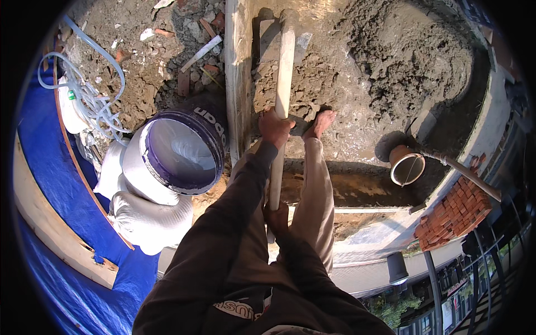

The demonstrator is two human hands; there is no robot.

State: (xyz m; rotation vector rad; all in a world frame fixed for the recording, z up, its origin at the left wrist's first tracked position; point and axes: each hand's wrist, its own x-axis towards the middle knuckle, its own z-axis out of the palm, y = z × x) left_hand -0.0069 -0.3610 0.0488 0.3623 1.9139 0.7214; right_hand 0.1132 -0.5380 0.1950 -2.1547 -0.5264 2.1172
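Note:
Both my hands grip the long wooden handle of a hoe (283,72). My left hand (274,128) is wrapped around the middle of the handle. Closer to my body, my right hand (277,218) closes around its lower part. At the far end, the hoe's broad grey blade (270,42) rests on wet grey mortar (407,50) in a shallow mixing trough. One bare foot (320,123) stands in the trough, just right of my left hand. The mortar around the blade is smeared thin; a thicker heap lies to the right.
A wooden board (239,67) edges the trough on the left. Beyond it stand a large bucket of water (181,153), white sacks (151,218), a coiled hose (92,95) and blue tarp (50,151). Rightward are a small bucket (407,166), another hoe (469,176) and stacked bricks (455,215).

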